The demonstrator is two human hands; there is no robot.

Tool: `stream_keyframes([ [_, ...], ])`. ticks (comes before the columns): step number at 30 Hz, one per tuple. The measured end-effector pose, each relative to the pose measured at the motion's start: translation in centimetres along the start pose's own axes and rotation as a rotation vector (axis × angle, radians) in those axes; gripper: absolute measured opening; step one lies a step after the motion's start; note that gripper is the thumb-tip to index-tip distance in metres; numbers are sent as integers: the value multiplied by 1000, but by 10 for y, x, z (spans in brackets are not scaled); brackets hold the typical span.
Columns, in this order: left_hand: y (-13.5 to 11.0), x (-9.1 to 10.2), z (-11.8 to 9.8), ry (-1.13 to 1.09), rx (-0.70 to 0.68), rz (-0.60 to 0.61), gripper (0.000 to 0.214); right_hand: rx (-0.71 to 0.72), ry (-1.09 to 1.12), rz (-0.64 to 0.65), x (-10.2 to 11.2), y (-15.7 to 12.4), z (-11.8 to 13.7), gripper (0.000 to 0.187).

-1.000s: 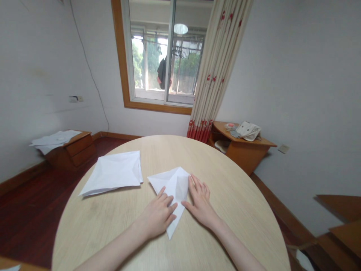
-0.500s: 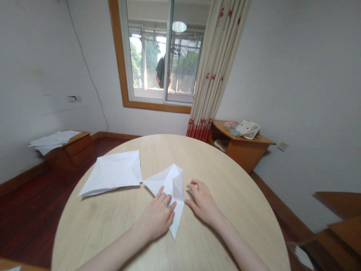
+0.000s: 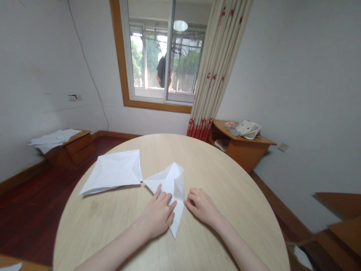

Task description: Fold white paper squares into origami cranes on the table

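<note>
A partly folded sheet of white paper (image 3: 169,183) lies on the round wooden table (image 3: 113,222), with one point toward me and a raised flap at its far right. My left hand (image 3: 160,213) rests on its lower left part, index finger stretched out and the others spread and slightly bent. At the paper's right corner is my right hand (image 3: 202,205), its fingers curled in and the thumb side touching the edge. The fingertips of that hand are partly hidden.
Left of the folded sheet lies a stack of white paper (image 3: 115,169), nearly touching its left tip. Against the walls stand a low cabinet (image 3: 80,146) with papers and a corner cabinet (image 3: 245,150) with a cloth bag. A curtain (image 3: 217,75) hangs beside the window.
The fingers of my right hand have curled inward from a more open pose at the paper's right corner. My left hand and the paper stay practically where they were.
</note>
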State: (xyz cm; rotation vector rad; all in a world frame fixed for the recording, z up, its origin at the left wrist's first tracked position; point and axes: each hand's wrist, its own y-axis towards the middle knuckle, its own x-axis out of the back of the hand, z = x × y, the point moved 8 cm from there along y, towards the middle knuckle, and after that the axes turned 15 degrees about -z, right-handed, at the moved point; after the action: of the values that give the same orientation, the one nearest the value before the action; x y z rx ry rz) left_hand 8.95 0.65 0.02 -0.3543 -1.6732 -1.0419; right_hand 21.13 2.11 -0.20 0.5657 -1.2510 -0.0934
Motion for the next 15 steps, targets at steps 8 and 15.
stream_keyframes([
  [8, 1, 2, 1, -24, 7, 12, 32, 25, 64, 57, -4, -2, 10, 17],
  [15, 1, 2, 1, -18, 6, 20, 30, 62, 140, 104, -6, -6, 23, 19],
])
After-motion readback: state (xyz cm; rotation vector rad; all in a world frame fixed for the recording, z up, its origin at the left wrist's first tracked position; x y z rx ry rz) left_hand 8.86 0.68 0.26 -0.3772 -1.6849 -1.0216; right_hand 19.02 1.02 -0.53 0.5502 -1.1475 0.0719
